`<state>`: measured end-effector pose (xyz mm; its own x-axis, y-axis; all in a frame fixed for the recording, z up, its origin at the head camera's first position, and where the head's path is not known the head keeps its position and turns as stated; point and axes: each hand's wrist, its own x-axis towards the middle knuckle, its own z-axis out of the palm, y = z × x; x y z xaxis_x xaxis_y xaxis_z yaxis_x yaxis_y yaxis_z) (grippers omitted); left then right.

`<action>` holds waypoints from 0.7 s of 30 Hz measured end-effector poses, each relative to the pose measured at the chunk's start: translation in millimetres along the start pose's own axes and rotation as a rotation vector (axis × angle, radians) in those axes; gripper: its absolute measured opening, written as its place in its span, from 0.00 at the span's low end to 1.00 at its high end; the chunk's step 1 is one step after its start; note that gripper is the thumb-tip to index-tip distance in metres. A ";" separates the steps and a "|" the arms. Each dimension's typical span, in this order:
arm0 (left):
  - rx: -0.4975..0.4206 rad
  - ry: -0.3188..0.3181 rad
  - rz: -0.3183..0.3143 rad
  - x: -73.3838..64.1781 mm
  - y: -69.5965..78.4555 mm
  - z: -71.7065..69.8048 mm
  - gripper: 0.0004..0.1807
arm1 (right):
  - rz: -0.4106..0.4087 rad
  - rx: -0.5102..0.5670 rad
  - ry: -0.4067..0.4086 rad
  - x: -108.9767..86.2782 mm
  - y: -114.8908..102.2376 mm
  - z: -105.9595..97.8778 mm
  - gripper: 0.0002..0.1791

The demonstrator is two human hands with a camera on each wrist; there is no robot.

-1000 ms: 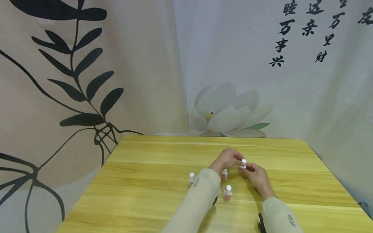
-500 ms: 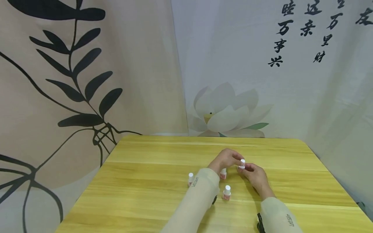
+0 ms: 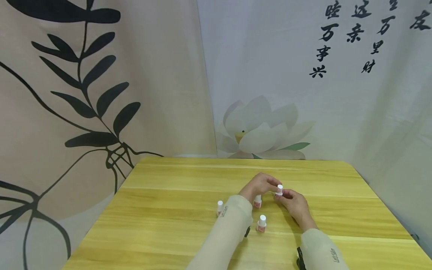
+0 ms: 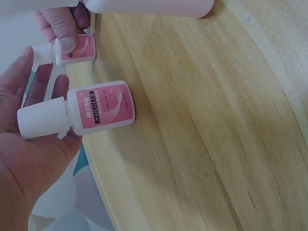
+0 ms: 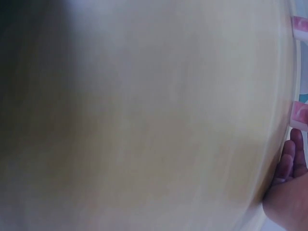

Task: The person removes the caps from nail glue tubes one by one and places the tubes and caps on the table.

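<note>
**Held bottle: one of four alike, white, capped, pink label**

Item 1. Held bottle, upright, cap uppermost, between the two hands above the table. Whether its base touches the wood cannot be told.

Right hand. At the held bottle's right side. Grip narrow: it pinches the body, thumb flat on the label. The low hold probably steadies the bottle and leaves the cap free.

Left hand. At the held bottle's left side. Grip narrow: the fingertips pinch the cap; how firmly cannot be told. A fingertip hold seems chosen because so slim a cap leaves little room for more.

Item 2. Middle bottle, left of the held bottle and slightly nearer the person; upright, partly covered by the left wrist. Label reads NAILGLUE, BRUSH ON.

Item 3. Front bottle, nearer the person than the held bottle, a little to its left; upright.

Item 4. Left bottle, well apart to the held bottle's left; partly hidden by the left sleeve.

Note on placing. Flat bases presumably let items 2 to 4 stand unaided; the gaps look enough for fingers to pass.

Backdrop. Printed cloth, beyond the held bottle.
</note>
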<state>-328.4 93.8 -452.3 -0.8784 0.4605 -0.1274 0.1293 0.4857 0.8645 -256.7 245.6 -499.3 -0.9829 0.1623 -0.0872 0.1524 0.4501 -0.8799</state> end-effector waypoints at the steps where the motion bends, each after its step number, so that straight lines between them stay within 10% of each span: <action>1: 0.007 0.003 -0.001 0.1 0.2 0.3 0.06 | 0.001 -0.004 0.001 -0.1 -0.1 -0.1 0.25; 21: -0.008 -0.018 0.018 -2.4 3.0 -2.7 0.04 | -0.002 -0.022 -0.002 1.0 0.4 -1.3 0.26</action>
<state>-327.2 92.2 -448.2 -0.8678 0.4821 -0.1204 0.1410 0.4711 0.8707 -257.5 247.2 -499.1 -0.9834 0.1597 -0.0863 0.1526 0.4695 -0.8696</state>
